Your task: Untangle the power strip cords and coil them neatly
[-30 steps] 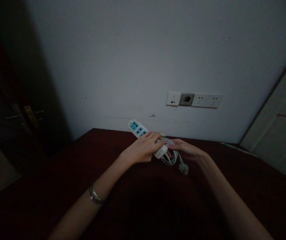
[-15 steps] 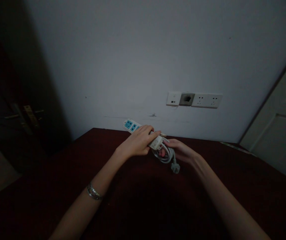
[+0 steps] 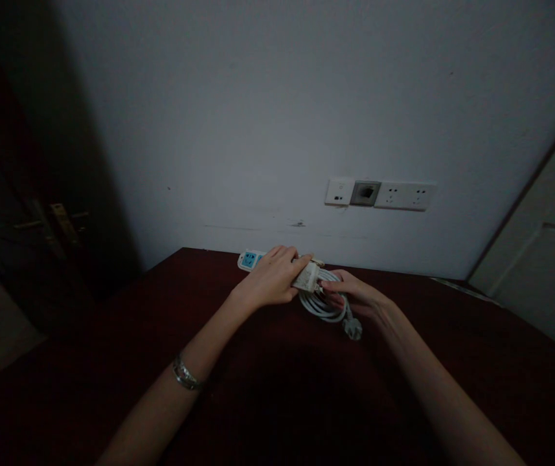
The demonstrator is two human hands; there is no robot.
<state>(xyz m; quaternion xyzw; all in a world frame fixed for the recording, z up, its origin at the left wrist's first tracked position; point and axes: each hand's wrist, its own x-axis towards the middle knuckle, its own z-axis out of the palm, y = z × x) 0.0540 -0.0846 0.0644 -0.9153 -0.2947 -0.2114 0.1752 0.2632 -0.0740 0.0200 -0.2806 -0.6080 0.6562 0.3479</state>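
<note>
A white power strip (image 3: 307, 277) with blue socket faces lies across the middle of the view. My left hand (image 3: 277, 275) is closed over its body from above, covering most of the sockets. One blue outlet shows beyond my knuckles at the far left end. From the strip's right end comes a white cable in coiled loops (image 3: 323, 313). My right hand (image 3: 352, 291) is closed around the coil, thumb on top near the strip's end, other fingers partly hidden among the loops. The plug (image 3: 353, 328) hangs below my right hand.
Beneath my hands is a dark red tabletop (image 3: 170, 310) against a pale wall (image 3: 238, 129). Wall sockets (image 3: 404, 195) sit above it to the right. A dark door with a brass handle (image 3: 63, 222) stands left, a light panelled door (image 3: 539, 259) right.
The strip's left end has dropped, so it lies flatter. My right hand has shifted slightly right, with the coil spread wider and the plug moved right.
</note>
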